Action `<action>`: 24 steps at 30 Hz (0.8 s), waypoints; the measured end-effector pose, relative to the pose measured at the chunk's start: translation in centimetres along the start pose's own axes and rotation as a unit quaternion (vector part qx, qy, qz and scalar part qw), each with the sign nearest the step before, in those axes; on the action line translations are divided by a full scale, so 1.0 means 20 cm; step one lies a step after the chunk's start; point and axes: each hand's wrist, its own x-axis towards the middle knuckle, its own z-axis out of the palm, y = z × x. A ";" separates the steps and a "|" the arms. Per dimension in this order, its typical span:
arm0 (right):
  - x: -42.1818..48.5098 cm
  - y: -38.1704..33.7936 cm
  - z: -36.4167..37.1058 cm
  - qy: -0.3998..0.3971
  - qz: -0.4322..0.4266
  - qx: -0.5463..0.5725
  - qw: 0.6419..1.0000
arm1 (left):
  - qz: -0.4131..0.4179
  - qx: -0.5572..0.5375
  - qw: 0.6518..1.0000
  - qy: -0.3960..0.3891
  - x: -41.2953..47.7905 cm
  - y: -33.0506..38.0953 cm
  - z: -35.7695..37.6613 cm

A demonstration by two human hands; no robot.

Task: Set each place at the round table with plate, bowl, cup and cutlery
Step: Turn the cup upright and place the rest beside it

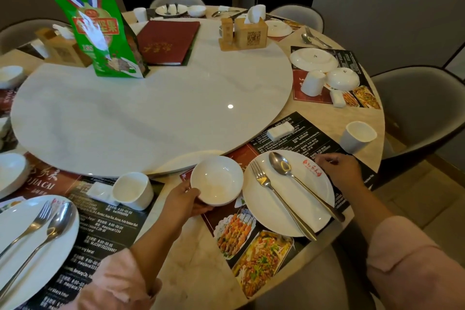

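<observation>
Plate [309, 209] with one fork [284, 205], one spoon [308, 190]

The bowl [217, 178] and cup [358, 137] are plain white; the plate [259, 209] is white with a small red mark. The placemat [297, 141] is black and dark red with food photos, the bag [100, 40] bright green.
</observation>
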 end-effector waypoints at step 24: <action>0.41 0.07 -0.17 0.156 0.041 -0.070 0.984 | 0.335 0.446 0.816 0.154 0.02 0.17 0.05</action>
